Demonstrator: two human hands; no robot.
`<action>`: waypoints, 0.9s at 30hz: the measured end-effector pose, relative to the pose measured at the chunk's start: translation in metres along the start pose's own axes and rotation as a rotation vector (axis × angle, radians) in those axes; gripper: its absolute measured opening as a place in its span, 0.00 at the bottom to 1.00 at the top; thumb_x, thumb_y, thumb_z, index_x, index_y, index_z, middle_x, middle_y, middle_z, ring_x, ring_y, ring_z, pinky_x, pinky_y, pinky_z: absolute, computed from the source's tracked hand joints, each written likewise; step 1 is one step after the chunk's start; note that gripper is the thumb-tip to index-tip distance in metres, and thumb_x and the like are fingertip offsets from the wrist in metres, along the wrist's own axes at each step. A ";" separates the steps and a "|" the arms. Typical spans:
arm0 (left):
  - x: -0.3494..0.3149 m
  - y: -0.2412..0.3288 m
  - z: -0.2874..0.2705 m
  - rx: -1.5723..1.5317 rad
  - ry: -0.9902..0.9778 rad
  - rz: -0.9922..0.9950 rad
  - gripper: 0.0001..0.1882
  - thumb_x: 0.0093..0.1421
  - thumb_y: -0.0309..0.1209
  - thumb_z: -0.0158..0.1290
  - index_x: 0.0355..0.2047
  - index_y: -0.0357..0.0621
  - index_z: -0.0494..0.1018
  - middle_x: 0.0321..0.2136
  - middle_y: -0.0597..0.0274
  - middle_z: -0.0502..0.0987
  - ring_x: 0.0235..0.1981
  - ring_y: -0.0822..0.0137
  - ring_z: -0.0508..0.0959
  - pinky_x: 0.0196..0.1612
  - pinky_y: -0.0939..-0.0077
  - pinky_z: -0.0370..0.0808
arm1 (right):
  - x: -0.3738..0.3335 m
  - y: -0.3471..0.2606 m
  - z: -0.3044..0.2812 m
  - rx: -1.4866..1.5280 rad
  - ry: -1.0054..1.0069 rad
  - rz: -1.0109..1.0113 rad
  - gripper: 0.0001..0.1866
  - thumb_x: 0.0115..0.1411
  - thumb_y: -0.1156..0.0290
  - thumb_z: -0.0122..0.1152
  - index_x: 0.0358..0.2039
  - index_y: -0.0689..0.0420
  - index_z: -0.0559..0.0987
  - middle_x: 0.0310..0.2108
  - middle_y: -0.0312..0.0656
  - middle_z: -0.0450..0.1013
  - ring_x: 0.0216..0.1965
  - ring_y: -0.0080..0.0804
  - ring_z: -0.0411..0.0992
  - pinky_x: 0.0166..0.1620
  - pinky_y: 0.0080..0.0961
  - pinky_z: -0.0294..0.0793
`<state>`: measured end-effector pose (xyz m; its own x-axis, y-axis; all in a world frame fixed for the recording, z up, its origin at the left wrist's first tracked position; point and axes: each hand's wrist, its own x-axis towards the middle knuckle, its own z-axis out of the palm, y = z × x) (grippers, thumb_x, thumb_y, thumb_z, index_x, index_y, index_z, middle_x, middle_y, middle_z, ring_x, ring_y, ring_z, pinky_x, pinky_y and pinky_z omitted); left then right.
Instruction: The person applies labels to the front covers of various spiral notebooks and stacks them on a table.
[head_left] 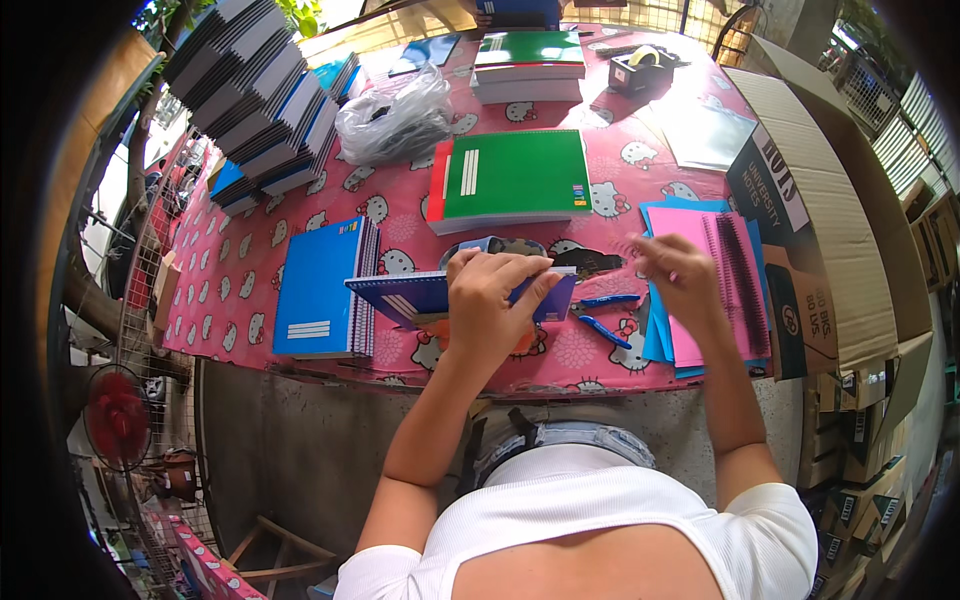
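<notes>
My left hand (492,295) is closed over the top edge of a purple-blue notebook (395,297), holding it tilted up on the table; small holes or coils run along that edge. My right hand (685,280) is raised to the right, its fingers pinched together, slightly blurred; whatever they hold is too small to make out. Below it lie pink sheets (690,330) with a row of dark, thin coils (738,290) on them, over blue sheets (656,335). Blue-handled pliers (606,333) rest between my hands.
Blue spiral notebooks (318,290) are piled at the left. Green notebooks (520,175) lie ahead, more (530,52) behind. Tall notebook stacks (255,100), a clear plastic bag (395,115) and a tape dispenser (640,72) stand farther off. An open cardboard box (830,210) borders the right.
</notes>
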<state>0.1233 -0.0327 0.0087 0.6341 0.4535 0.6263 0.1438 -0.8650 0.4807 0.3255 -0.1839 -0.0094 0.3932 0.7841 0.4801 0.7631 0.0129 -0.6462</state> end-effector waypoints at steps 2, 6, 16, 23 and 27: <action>0.001 0.000 0.003 0.003 -0.001 0.014 0.08 0.52 0.35 0.60 0.32 0.49 0.80 0.26 0.67 0.80 0.32 0.69 0.77 0.48 0.66 0.61 | -0.002 -0.026 0.010 0.230 0.008 -0.022 0.14 0.51 0.77 0.65 0.41 0.56 0.81 0.29 0.38 0.74 0.26 0.21 0.71 0.28 0.20 0.70; 0.002 0.003 0.003 0.035 -0.020 0.005 0.06 0.53 0.34 0.59 0.31 0.51 0.80 0.28 0.69 0.80 0.32 0.70 0.77 0.50 0.61 0.58 | 0.000 -0.036 0.013 0.267 -0.005 0.025 0.13 0.49 0.79 0.66 0.38 0.58 0.82 0.29 0.39 0.74 0.27 0.23 0.72 0.29 0.21 0.71; -0.001 0.005 0.009 0.056 0.056 0.001 0.07 0.54 0.36 0.59 0.31 0.49 0.79 0.28 0.69 0.79 0.33 0.70 0.76 0.52 0.64 0.57 | 0.025 -0.037 0.012 0.296 -0.189 -0.007 0.14 0.46 0.83 0.64 0.36 0.58 0.81 0.30 0.42 0.73 0.31 0.34 0.73 0.32 0.26 0.72; -0.005 0.008 0.011 0.073 0.095 -0.004 0.08 0.54 0.37 0.59 0.29 0.48 0.79 0.28 0.68 0.79 0.32 0.67 0.74 0.45 0.66 0.58 | 0.033 -0.038 0.008 0.240 -0.225 -0.104 0.13 0.48 0.87 0.60 0.35 0.61 0.81 0.29 0.37 0.72 0.29 0.24 0.70 0.32 0.22 0.69; -0.004 0.009 0.012 0.091 0.099 -0.001 0.09 0.53 0.39 0.59 0.29 0.48 0.78 0.29 0.68 0.79 0.33 0.67 0.74 0.43 0.67 0.59 | 0.036 -0.034 0.003 0.268 -0.375 -0.095 0.10 0.50 0.82 0.60 0.35 0.61 0.79 0.28 0.43 0.73 0.31 0.36 0.74 0.33 0.28 0.72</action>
<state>0.1311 -0.0453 0.0034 0.5566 0.4692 0.6856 0.2152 -0.8785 0.4265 0.3125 -0.1541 0.0285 0.0781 0.9412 0.3288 0.6083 0.2163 -0.7636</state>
